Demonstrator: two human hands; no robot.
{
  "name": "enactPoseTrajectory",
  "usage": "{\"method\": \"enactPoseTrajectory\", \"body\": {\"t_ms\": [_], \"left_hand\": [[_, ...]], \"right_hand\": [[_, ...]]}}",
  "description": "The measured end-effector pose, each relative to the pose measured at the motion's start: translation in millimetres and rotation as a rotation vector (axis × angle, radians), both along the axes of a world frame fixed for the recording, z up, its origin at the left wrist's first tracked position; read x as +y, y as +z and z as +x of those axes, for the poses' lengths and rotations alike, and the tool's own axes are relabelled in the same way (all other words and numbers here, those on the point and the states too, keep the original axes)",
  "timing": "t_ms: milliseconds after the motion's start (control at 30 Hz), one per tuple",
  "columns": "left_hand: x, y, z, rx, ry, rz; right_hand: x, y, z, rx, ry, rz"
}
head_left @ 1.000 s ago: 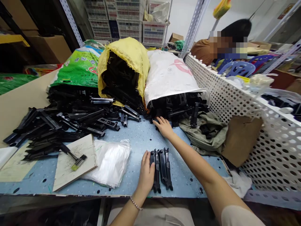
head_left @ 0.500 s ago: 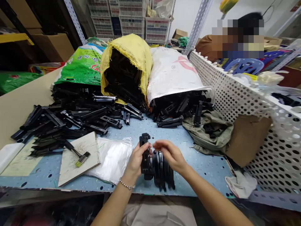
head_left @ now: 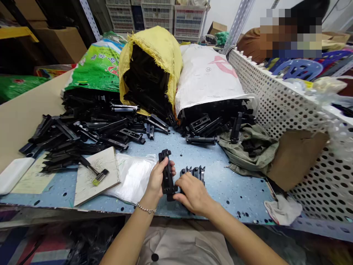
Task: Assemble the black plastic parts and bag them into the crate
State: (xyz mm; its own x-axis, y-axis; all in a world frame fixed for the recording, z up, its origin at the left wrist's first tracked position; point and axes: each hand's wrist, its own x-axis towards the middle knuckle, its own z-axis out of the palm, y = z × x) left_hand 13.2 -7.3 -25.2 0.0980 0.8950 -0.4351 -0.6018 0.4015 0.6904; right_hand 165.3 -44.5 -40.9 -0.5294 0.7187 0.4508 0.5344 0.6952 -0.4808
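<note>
My left hand (head_left: 157,180) is closed round a long black plastic part (head_left: 166,172), held nearly upright just above the blue tabletop (head_left: 223,191). My right hand (head_left: 193,194) pinches the lower end of the same part. Right behind my right hand, a small row of like black parts (head_left: 195,171) lies side by side on the table. A clear plastic bag (head_left: 132,176) lies flat just left of my left hand.
A large heap of black parts (head_left: 82,134) spills from a green sack (head_left: 95,68), a yellow sack (head_left: 154,51) and a white sack (head_left: 206,77) at the back. A board with a small tool (head_left: 99,177) lies at left. A perforated white panel (head_left: 289,121) walls the right; another person sits beyond it.
My right hand came back from the pile by the white sack to the near edge. My left hand lifted one black part off the table, and both hands now grip it.
</note>
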Motion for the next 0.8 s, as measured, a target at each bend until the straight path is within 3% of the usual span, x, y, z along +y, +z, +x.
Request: {"method": "enactPoseTrajectory", "body": {"t_ms": [100,200,267,333,367,433,533,633,733,800], "left_hand": [[-3,-7.4,3,0.116,-0.008,0.017],[-12,-30.3,6,0.253,0.065,0.035],[-21,-50.5,7,0.415,0.092,0.105],[-31,-68.3,8,0.64,0.065,0.23],[-36,-74.5,9,0.748,0.044,0.297],[-43,-79.6,12,0.897,0.003,0.408],[-43,-68.1,21,0.956,-0.024,0.507],[-29,-41.3,31,0.733,-0.05,0.532],[-15,-12.9,35,0.432,-0.045,0.45],[-12,1.6,32,0.399,-0.037,0.413]], "right_hand": [[-12,-7.4,-9,-0.066,-0.017,0.092],[17,-9.6,-1,-0.194,0.014,0.07],[53,-6.7,18,-0.314,-0.183,0.026],[91,-2.3,44,-0.476,-0.582,-0.051],[106,-0.4,56,-0.541,-0.714,-0.088],[124,2.1,74,-0.589,-0.809,-0.118],[110,3.7,76,-0.577,-0.781,-0.105],[62,9.6,51,-0.394,-0.672,-0.012],[20,22.7,25,-0.165,-0.301,0.011],[13,30.4,19,-0.034,-0.16,0.022]]}}
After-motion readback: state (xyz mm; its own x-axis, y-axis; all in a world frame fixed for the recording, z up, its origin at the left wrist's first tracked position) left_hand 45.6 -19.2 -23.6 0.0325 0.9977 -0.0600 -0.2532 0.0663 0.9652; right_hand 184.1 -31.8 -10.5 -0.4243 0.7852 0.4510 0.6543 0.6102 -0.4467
